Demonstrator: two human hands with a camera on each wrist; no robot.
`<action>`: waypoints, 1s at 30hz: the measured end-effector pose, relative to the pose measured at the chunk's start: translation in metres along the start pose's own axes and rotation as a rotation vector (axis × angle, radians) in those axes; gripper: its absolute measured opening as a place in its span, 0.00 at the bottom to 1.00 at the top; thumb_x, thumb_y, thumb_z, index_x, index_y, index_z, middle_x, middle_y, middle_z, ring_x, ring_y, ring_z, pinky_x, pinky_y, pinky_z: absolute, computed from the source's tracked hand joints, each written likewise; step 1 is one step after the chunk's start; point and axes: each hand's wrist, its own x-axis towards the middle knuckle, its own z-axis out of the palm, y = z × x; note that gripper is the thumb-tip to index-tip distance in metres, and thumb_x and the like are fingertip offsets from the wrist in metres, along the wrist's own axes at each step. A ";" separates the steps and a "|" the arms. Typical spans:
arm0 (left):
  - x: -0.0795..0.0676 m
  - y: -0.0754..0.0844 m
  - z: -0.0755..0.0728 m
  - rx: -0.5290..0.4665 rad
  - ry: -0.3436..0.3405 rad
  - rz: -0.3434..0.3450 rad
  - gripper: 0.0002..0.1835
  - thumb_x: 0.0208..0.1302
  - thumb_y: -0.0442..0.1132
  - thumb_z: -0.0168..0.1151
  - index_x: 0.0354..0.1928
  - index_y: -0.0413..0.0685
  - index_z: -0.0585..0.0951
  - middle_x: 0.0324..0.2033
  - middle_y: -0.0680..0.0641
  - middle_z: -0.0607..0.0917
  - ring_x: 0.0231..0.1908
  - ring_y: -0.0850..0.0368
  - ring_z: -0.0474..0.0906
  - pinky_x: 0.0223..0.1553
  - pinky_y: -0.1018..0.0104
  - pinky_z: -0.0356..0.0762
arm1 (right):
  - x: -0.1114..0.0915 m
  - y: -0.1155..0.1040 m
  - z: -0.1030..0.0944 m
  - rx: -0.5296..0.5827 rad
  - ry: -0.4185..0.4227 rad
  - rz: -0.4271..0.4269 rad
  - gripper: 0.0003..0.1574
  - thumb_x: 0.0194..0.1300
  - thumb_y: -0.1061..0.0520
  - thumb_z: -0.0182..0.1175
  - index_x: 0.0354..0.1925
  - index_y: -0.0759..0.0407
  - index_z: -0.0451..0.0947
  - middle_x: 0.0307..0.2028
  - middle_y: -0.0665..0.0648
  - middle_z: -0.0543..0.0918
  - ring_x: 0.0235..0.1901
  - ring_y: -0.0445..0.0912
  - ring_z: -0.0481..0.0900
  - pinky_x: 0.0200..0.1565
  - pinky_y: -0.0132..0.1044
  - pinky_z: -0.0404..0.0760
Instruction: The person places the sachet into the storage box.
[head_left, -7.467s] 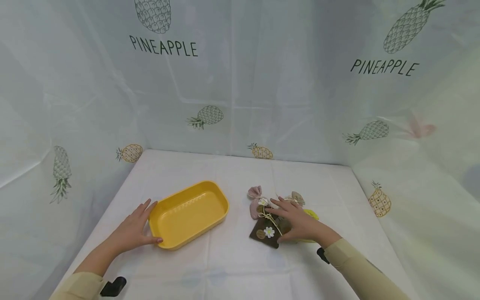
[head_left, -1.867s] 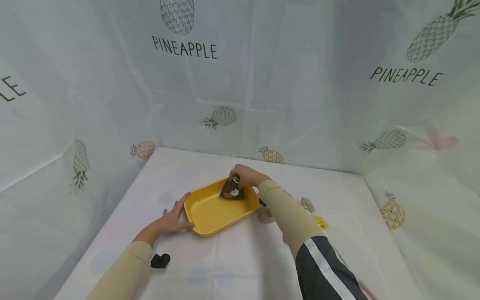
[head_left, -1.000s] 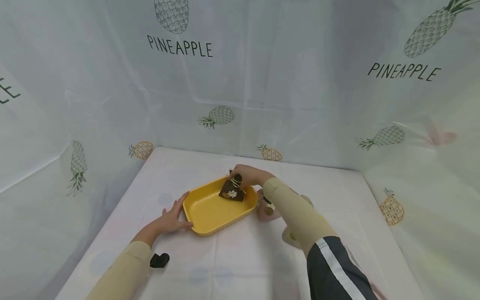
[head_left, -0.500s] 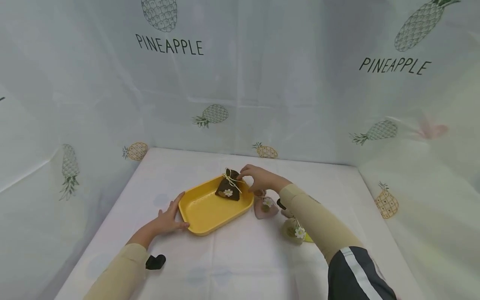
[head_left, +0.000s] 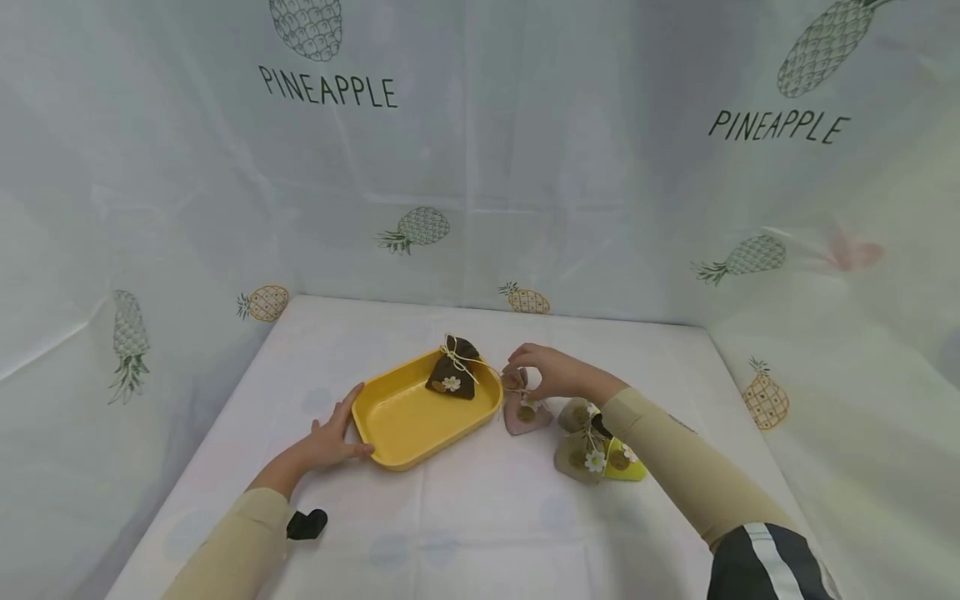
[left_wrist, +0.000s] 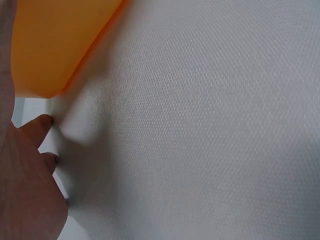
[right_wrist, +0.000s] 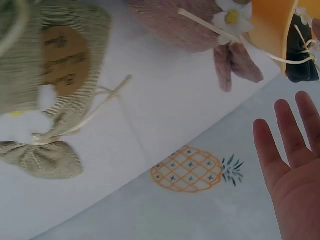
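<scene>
The left hand (head_left: 330,442) rests against the left end of a yellow tray (head_left: 390,457), fingers spread along its outside and thumb at the near corner. Inside the tray's far right corner a dark brown drawstring pouch (head_left: 463,387) leans on the rim, its tied neck sticking up. The right hand (head_left: 555,371) hovers at the neck of a pink drawstring pouch (head_left: 517,421) just right of the tray. Its fingers bend loosely with nothing between them; the right wrist view shows several fingers (right_wrist: 290,135) extended, apart from the pouches.
Right of the pink pouch lie a beige-green drawstring pouch (head_left: 573,460) and a yellow pouch (head_left: 630,469), partly under the right forearm. Pouch cords trail loosely. A pineapple-print curtain (head_left: 585,208) walls the white-covered table (head_left: 487,533) behind and at both sides.
The brown pouch has gone from the pile on the right into the tray. The right hand has let it go and drawn back rightward. The tray has shifted toward the pouches.
</scene>
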 end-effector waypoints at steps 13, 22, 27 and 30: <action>-0.001 0.002 -0.001 0.008 0.001 0.019 0.65 0.54 0.58 0.72 0.76 0.52 0.33 0.74 0.31 0.40 0.70 0.24 0.32 0.58 0.23 0.21 | -0.062 0.013 0.005 0.068 0.030 0.088 0.32 0.55 0.68 0.68 0.59 0.59 0.77 0.58 0.54 0.74 0.61 0.55 0.70 0.59 0.54 0.72; -0.002 0.001 0.001 -0.008 -0.012 -0.022 0.65 0.54 0.58 0.71 0.76 0.54 0.32 0.74 0.32 0.40 0.70 0.26 0.30 0.58 0.24 0.20 | -0.099 0.021 0.019 0.060 -0.007 0.128 0.31 0.52 0.68 0.71 0.56 0.57 0.79 0.55 0.52 0.77 0.56 0.53 0.74 0.56 0.52 0.74; -0.001 0.000 0.000 -0.007 -0.011 -0.018 0.64 0.54 0.58 0.71 0.76 0.54 0.32 0.74 0.32 0.40 0.70 0.26 0.30 0.58 0.24 0.19 | -0.110 0.026 0.030 0.059 -0.007 0.123 0.34 0.48 0.66 0.75 0.56 0.59 0.79 0.55 0.56 0.78 0.55 0.53 0.74 0.55 0.53 0.74; 0.001 0.000 0.001 -0.012 -0.013 -0.019 0.65 0.54 0.58 0.71 0.76 0.55 0.32 0.75 0.33 0.40 0.70 0.26 0.30 0.58 0.24 0.19 | -0.115 0.026 0.035 0.009 -0.009 0.132 0.37 0.44 0.64 0.77 0.55 0.57 0.80 0.55 0.55 0.78 0.57 0.53 0.72 0.57 0.55 0.72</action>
